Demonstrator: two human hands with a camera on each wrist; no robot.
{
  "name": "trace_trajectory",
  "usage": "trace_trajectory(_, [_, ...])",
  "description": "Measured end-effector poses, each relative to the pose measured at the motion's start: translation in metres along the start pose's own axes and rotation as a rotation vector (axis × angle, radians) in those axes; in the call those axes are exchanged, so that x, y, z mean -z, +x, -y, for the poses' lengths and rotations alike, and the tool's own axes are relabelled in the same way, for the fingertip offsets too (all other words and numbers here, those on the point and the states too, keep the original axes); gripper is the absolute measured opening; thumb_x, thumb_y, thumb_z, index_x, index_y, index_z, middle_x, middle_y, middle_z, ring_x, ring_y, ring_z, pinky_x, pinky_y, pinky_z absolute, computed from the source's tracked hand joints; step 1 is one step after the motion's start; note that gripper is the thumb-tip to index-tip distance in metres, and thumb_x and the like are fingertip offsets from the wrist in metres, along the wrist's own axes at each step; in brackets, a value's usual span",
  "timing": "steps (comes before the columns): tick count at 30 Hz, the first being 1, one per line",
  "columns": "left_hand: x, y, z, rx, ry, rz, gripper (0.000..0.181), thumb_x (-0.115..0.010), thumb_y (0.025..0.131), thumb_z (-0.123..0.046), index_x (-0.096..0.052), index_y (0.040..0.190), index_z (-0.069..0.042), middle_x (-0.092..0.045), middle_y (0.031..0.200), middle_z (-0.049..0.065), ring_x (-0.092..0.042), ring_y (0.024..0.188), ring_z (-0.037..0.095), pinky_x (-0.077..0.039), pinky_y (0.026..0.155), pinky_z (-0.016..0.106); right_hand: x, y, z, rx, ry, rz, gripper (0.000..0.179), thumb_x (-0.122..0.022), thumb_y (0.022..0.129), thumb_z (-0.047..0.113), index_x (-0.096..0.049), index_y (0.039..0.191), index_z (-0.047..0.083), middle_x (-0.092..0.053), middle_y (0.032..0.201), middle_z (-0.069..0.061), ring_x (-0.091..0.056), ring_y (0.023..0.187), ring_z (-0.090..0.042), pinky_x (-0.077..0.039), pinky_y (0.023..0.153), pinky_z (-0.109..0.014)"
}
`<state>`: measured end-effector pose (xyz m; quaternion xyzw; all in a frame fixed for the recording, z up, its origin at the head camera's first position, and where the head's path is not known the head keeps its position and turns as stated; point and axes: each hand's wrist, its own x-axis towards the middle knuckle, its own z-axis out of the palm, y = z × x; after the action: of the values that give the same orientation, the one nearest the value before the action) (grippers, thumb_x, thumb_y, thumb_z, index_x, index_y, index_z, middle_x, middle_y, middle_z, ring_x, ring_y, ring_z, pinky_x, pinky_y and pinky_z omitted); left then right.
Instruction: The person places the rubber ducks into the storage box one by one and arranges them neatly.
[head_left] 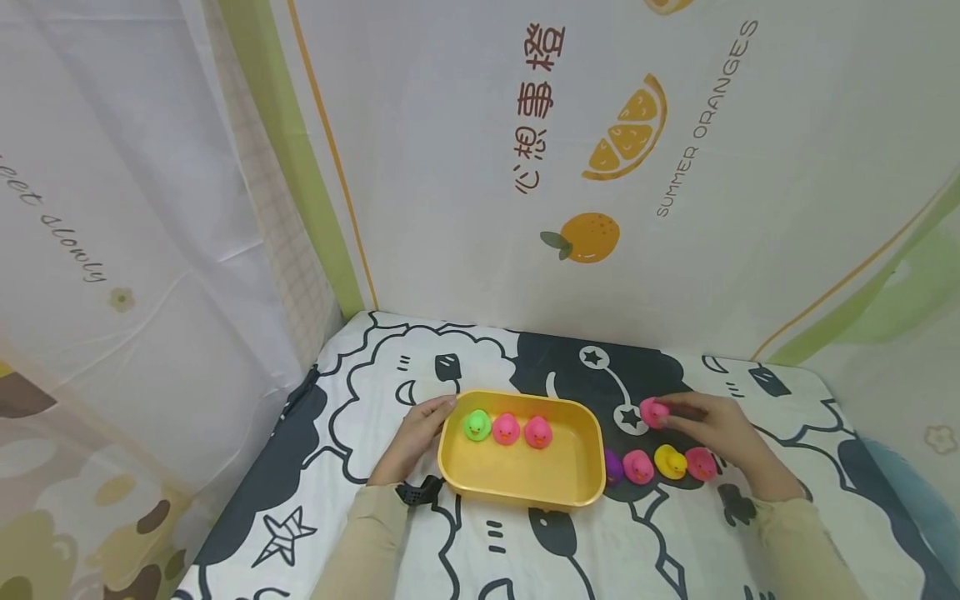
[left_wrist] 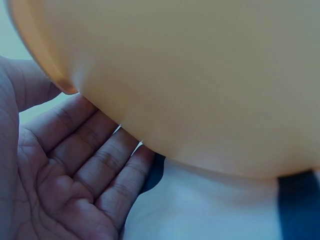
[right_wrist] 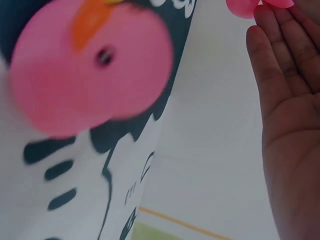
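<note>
A yellow plastic tray (head_left: pixel 517 479) holds a green rubber duck (head_left: pixel 477 426) and two pink rubber ducks (head_left: pixel 506 430) in a row near its far side. My left hand (head_left: pixel 414 437) grips the tray's left edge; in the left wrist view the thumb is at the rim and the fingers (left_wrist: pixel 107 157) lie along the outer wall. To the right of the tray, my right hand (head_left: pixel 716 429) pinches a pink rubber duck (head_left: pixel 654 413) by its fingertips, beyond a row of ducks on the cloth. Only part of that duck shows in the right wrist view.
Beside the tray's right wall, the row has a partly hidden purple duck (head_left: pixel 613 467), a pink duck (head_left: pixel 638 467), a yellow duck (head_left: pixel 670 462) and another pink duck (head_left: pixel 701 464). A black-and-white patterned cloth (head_left: pixel 420 358) covers the table. Printed curtains (head_left: pixel 465 167) hang behind it.
</note>
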<state>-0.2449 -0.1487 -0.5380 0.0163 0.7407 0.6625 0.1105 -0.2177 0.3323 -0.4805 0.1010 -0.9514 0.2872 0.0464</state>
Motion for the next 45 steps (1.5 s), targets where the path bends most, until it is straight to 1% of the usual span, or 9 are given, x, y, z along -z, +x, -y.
trace_trajectory(9, [-0.001, -0.001, 0.0, 0.004, -0.002, 0.004, 0.058, -0.059, 0.097, -0.054, -0.064, 0.134, -0.01, -0.059, 0.142, 0.008, -0.05, 0.136, 0.03, -0.041, 0.114, 0.048, -0.006, 0.007, 0.024, 0.118, 0.037, 0.014, 0.038, -0.083, 0.084, 0.015, -0.072, 0.12, 0.007, -0.072, 0.114, -0.012, -0.066, 0.109, -0.038, -0.059, 0.086, -0.053])
trace_trajectory(14, [-0.002, -0.001, -0.002, 0.0, 0.0, 0.007, 0.058, -0.059, 0.097, -0.055, -0.064, 0.135, -0.011, -0.058, 0.143, 0.008, -0.051, 0.135, 0.03, -0.041, 0.114, 0.049, -0.008, 0.013, 0.034, 0.163, 0.07, 0.037, 0.036, -0.083, 0.084, 0.018, -0.073, 0.118, 0.011, -0.073, 0.112, -0.007, -0.068, 0.106, -0.035, -0.061, 0.084, -0.048])
trace_trajectory(22, [-0.001, 0.0, -0.002, -0.01, -0.008, 0.014, 0.059, -0.059, 0.097, -0.054, -0.064, 0.134, -0.009, -0.059, 0.141, 0.008, -0.051, 0.135, 0.03, -0.041, 0.114, 0.049, -0.013, 0.022, 0.059, 0.213, 0.124, 0.113, 0.036, -0.083, 0.084, 0.026, -0.075, 0.118, 0.014, -0.074, 0.109, 0.0, -0.068, 0.105, -0.031, -0.06, 0.088, -0.045])
trace_trajectory(29, [0.0, 0.001, -0.001, -0.013, -0.017, 0.023, 0.058, -0.059, 0.097, -0.053, -0.065, 0.134, -0.009, -0.059, 0.141, 0.009, -0.051, 0.135, 0.03, -0.041, 0.114, 0.049, -0.024, 0.031, 0.074, 0.287, 0.203, 0.227, 0.033, -0.084, 0.083, 0.027, -0.077, 0.114, 0.02, -0.074, 0.109, 0.005, -0.07, 0.103, -0.023, -0.062, 0.086, -0.042])
trace_trajectory(35, [0.001, 0.003, -0.001, -0.02, -0.019, 0.022, 0.06, -0.059, 0.097, -0.055, -0.064, 0.134, -0.008, -0.06, 0.141, 0.009, -0.052, 0.134, 0.03, -0.042, 0.113, 0.049, -0.034, 0.042, 0.082, 0.409, 0.176, 0.31, 0.031, -0.081, 0.085, 0.03, -0.077, 0.114, 0.019, -0.074, 0.106, 0.007, -0.069, 0.096, -0.015, -0.063, 0.082, -0.036])
trace_trajectory(38, [0.002, 0.003, -0.001, -0.014, -0.016, 0.027, 0.062, -0.06, 0.095, -0.058, -0.065, 0.134, -0.01, -0.061, 0.14, 0.007, -0.053, 0.133, 0.029, -0.042, 0.113, 0.048, -0.04, 0.047, 0.085, 0.427, 0.156, 0.354, 0.031, -0.081, 0.085, 0.031, -0.077, 0.114, 0.02, -0.073, 0.105, 0.011, -0.068, 0.095, -0.013, -0.062, 0.084, -0.033])
trace_trajectory(40, [0.002, 0.003, -0.001, -0.01, -0.01, 0.029, 0.062, -0.059, 0.095, -0.059, -0.065, 0.134, -0.01, -0.061, 0.139, 0.007, -0.053, 0.132, 0.028, -0.042, 0.113, 0.049, -0.044, 0.051, 0.085, 0.428, 0.126, 0.378, 0.031, -0.081, 0.085, 0.033, -0.077, 0.114, 0.023, -0.072, 0.104, 0.014, -0.067, 0.094, -0.011, -0.061, 0.084, -0.026])
trace_trajectory(43, [0.002, 0.002, -0.001, -0.003, -0.001, 0.022, 0.059, -0.059, 0.096, -0.057, -0.065, 0.134, -0.011, -0.061, 0.139, 0.006, -0.054, 0.131, 0.028, -0.042, 0.113, 0.05, -0.047, 0.056, 0.089, 0.44, 0.089, 0.405, 0.029, -0.081, 0.086, 0.031, -0.077, 0.113, 0.024, -0.071, 0.103, 0.016, -0.066, 0.092, -0.008, -0.059, 0.084, -0.021])
trace_trajectory(45, [0.002, 0.002, -0.001, -0.002, 0.0, 0.018, 0.059, -0.059, 0.097, -0.056, -0.065, 0.134, -0.01, -0.061, 0.139, 0.008, -0.055, 0.131, 0.029, -0.042, 0.113, 0.05, -0.047, 0.058, 0.093, 0.447, 0.066, 0.425, 0.027, -0.081, 0.086, 0.029, -0.077, 0.113, 0.023, -0.071, 0.102, 0.017, -0.066, 0.092, -0.005, -0.058, 0.084, -0.021])
